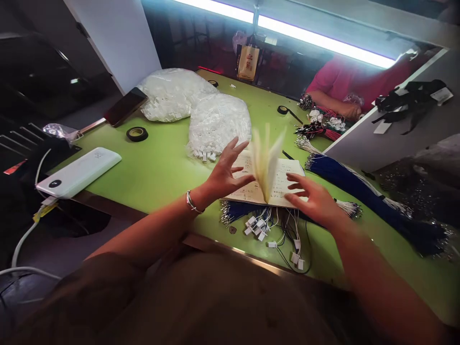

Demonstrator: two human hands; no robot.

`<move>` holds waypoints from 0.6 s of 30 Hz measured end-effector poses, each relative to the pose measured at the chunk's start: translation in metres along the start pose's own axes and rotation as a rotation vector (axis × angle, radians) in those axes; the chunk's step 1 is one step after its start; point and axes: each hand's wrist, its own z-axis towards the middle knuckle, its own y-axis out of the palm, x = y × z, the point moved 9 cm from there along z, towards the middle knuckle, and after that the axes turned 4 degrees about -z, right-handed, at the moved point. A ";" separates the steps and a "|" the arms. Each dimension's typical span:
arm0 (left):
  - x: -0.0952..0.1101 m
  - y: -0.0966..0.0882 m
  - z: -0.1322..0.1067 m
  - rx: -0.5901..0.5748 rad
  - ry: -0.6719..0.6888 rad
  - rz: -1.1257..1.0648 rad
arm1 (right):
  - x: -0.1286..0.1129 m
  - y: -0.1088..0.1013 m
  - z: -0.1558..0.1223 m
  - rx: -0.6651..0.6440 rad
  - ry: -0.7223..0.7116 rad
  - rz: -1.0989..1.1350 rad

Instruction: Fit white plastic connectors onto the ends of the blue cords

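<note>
An open notebook [283, 184] with handwritten pages lies on the green table [158, 167]; several of its pages stand up in the middle, blurred by motion. My left hand [226, 172], a bracelet on its wrist, hovers over the left page with fingers spread. My right hand [311, 199] rests on the right page with fingers stretched out. Under the notebook's near edge lie blue wire bundles [237, 211] and loose wires with white connectors [258, 227].
Two clear bags of white parts [172, 93] [219, 122] lie behind the notebook. A white power bank [79, 172], a phone [125, 105] and a tape roll [137, 133] are at left. Long blue wire bundles [366, 191] stretch right. Another person in pink [345, 81] works at the far side.
</note>
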 end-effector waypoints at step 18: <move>-0.092 -0.049 -0.012 0.310 -0.644 -0.215 | -0.071 0.045 0.000 0.347 -0.012 0.063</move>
